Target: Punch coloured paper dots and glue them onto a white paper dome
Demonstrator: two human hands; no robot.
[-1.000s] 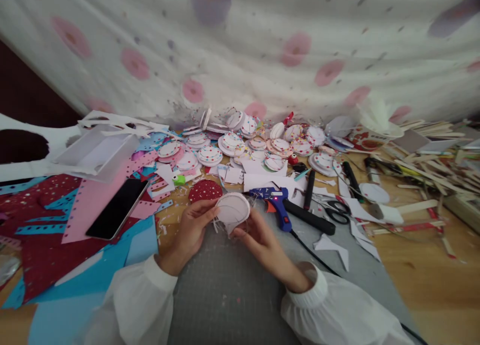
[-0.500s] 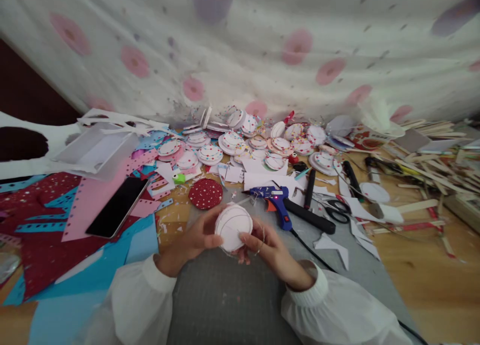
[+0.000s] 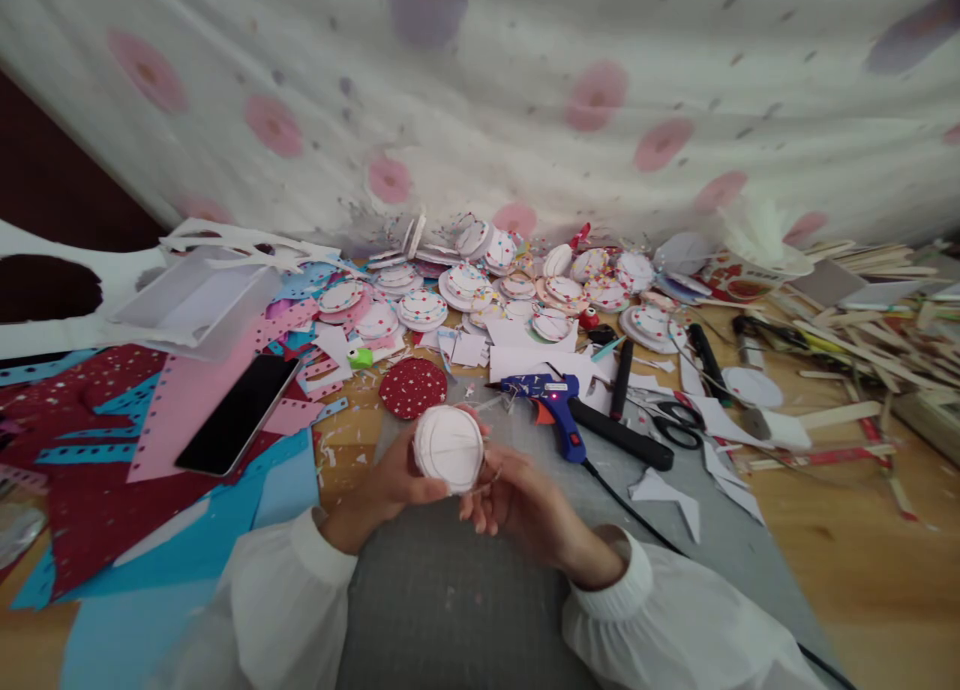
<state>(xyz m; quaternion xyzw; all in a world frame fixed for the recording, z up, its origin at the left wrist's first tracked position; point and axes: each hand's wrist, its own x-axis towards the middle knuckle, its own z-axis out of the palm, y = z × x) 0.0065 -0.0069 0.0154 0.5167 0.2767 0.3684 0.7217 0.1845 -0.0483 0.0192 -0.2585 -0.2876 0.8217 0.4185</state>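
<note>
My left hand [image 3: 386, 485] grips a round white paper disc [image 3: 448, 447] by its lower left edge, thumb against its face. My right hand [image 3: 517, 500] is curled beside the disc's lower right edge, fingertips touching it. Thin glue strands hang off the disc. Both hands hover over a grey cutting mat [image 3: 450, 590]. A red dotted paper circle [image 3: 412, 387] lies just beyond the disc. To the right a blue glue gun [image 3: 551, 400] rests on the mat with its red light on.
Several decorated white discs [image 3: 525, 285] pile up at the back. A black phone [image 3: 236, 415] lies on pink and red paper at left, near a clear plastic box [image 3: 191, 305]. Scissors [image 3: 675, 420], black markers and wooden sticks [image 3: 862, 345] clutter the right. A dotted cloth hangs behind.
The white disc has been turned in my hands and drawn closer to me and slightly left. My right hand has shifted from under it to its right edge.
</note>
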